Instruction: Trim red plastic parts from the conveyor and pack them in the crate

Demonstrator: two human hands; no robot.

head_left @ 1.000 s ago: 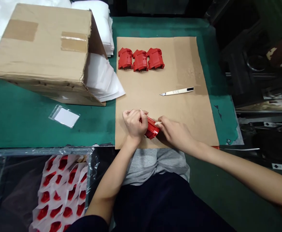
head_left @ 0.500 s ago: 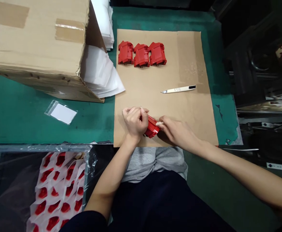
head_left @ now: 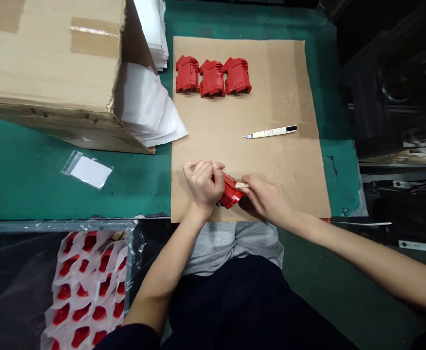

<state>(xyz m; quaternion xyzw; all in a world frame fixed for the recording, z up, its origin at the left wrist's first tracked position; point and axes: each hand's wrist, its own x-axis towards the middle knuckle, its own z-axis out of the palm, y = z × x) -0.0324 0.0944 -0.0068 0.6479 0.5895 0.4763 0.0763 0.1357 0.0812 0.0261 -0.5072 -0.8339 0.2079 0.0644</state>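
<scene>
Both hands grip one red plastic part point(head_left: 230, 191) low on a brown cardboard sheet point(head_left: 271, 97). My left hand point(head_left: 203, 183) is curled round its left end, fingers closed. My right hand point(head_left: 267, 199) pinches its right end with the fingertips. Three more red plastic parts point(head_left: 212, 77) stand in a row at the far left of the sheet. A white craft knife point(head_left: 270, 132) lies on the sheet, beyond my right hand.
A large cardboard box point(head_left: 52, 63) lies on the green mat point(head_left: 34, 180) at left, white sheets point(head_left: 143, 104) spilling from it. A small clear bag point(head_left: 87, 169) lies nearer. A plastic-lined bin point(head_left: 89, 287) of wrapped red parts sits at lower left. Dark machinery point(head_left: 391, 87) stands right.
The hands hold the same red part in nearly the same place. The view has shifted, so the box and the row of parts sit higher in the picture.
</scene>
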